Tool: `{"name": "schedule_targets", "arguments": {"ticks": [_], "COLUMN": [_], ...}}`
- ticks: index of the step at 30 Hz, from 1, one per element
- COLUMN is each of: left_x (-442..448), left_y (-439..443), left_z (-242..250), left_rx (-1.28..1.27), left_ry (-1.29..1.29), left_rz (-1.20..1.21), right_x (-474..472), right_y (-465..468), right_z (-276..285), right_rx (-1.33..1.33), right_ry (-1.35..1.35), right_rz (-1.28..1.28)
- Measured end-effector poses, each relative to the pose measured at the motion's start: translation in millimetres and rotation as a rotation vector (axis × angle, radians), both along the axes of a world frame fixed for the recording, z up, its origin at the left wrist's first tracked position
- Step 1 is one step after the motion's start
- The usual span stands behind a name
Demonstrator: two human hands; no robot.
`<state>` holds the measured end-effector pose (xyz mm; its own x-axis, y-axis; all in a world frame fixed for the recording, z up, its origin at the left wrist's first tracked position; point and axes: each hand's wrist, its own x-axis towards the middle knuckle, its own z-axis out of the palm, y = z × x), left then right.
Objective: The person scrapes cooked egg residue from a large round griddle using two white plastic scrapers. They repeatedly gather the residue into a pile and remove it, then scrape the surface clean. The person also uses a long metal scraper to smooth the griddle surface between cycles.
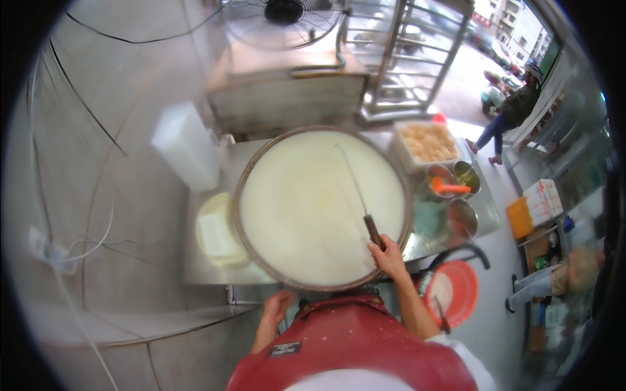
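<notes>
My right hand [389, 258] grips the dark wooden handle [373, 232] of a long, thin metal tool. Its slender shaft [353, 176] reaches away from me over a large round pan [238, 215] with a brownish rim. A smooth, cream-white layer [313, 205] covers the pan's whole width; whether it is liquid or set I cannot tell. The tool's far tip looks slightly hooked and lies at or just above that surface. Low by the front edge of the pan, my left hand [279, 304] has its fingers partly curled, and nothing shows in it.
Right of the pan stand a white tub of eggs [428, 141], several metal bowls [462, 217] and an orange-handled utensil [449, 186]. A red bucket [467, 293] is below. Left are a white block-like container [188, 146] and a pale yellow tub [220, 229]. Beyond are a fan [283, 19] and a metal rack [406, 54]; people stand at right.
</notes>
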<state>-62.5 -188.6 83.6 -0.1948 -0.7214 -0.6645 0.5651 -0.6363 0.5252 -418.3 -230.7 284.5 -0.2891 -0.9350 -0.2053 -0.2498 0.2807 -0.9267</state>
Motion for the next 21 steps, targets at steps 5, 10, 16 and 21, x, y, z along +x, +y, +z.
{"name": "schedule_targets", "arguments": {"ticks": [5, 10, 16, 21], "left_x": [-13, -15, -20, -18], "left_y": [-15, -17, -25, -25], "left_z": [0, -16, 3, 36], "left_rx": [0.007, -0.006, 0.042, 0.08], "left_ry": [0.119, 0.156, 0.198, 0.128], "left_rz": [-0.077, -0.039, -0.012, 0.052], "right_x": [0, 4, 11, 5], "right_y": [0, 3, 5, 8], "right_z": [-5, -9, -4, 0], "right_rx": [0.016, -0.023, -0.023, -0.005], "right_ry": [-0.047, -0.012, 0.024, 0.067], "right_rz": [0.016, -0.006, -0.016, -0.034]}}
